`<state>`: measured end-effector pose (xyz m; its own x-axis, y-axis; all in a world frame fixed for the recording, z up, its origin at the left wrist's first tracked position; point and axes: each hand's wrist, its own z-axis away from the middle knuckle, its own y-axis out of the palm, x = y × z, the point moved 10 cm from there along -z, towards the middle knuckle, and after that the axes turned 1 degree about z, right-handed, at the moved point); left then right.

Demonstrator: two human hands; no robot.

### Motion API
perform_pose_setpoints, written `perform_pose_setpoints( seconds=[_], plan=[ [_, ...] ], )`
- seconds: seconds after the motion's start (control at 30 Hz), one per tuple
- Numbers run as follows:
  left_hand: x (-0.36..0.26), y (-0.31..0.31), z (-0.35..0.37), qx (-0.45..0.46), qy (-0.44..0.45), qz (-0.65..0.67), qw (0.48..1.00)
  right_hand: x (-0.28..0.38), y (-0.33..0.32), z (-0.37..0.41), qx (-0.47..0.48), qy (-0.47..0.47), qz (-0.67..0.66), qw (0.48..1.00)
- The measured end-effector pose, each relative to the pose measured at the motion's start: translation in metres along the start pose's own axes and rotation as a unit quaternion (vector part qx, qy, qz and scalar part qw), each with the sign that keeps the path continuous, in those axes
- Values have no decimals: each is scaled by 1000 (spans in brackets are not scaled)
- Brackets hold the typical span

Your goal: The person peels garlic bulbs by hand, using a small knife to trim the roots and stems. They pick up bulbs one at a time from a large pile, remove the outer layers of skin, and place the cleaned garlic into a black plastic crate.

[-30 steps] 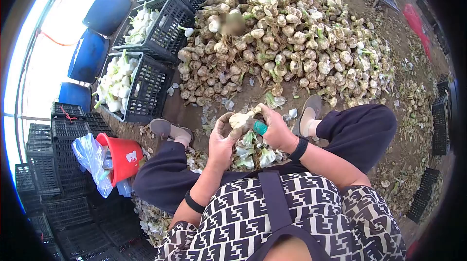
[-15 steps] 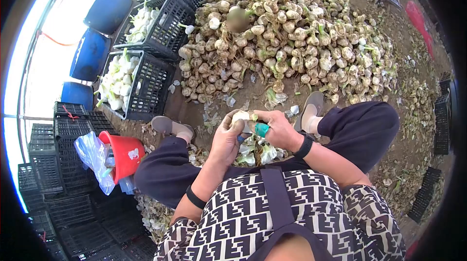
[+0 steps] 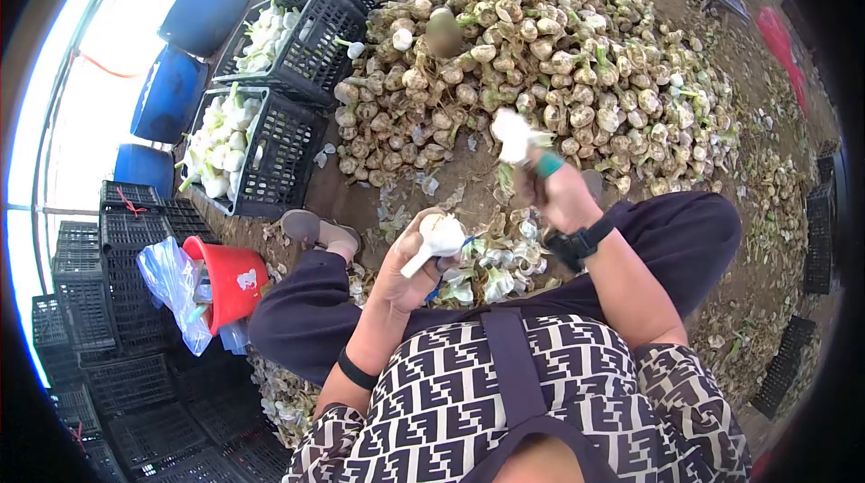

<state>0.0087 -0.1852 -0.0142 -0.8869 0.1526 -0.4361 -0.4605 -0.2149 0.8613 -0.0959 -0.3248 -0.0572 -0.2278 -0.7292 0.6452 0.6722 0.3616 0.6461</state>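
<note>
A clean white garlic bulb with its stem lies in my left hand, whose fingers are closed around it from below. Out ahead, my right hand is blurred by motion, with green tape on a finger. At its fingertips is a white, papery piece of garlic skin, also smeared. Beyond the hands rises a large heap of garlic bulbs, soil-stained, with stems attached. Below, between my legs, loose peeled skins cover the ground.
Black crates of white garlic stand at the left of the heap. Blue barrels line the left side. A red bucket with plastic bags sits beside my left knee, near stacked black crates. More crates stand far right.
My hands have parted. The right hand moved forward and right with the piece of skin, while the left stays near its place, tilted, showing the bulb bare and white.
</note>
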Motion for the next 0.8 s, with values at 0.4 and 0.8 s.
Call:
perform_pose_setpoints(
  seconds=[0.4, 0.8],
  plan=[
    [-15, -22, 4, -167, 81, -148, 971, 15, 119, 46, 78, -358, 543, 756],
    [19, -1, 17, -140, -105, -201, 964, 6, 99, 22, 35, -343, 727, 594]
  ],
)
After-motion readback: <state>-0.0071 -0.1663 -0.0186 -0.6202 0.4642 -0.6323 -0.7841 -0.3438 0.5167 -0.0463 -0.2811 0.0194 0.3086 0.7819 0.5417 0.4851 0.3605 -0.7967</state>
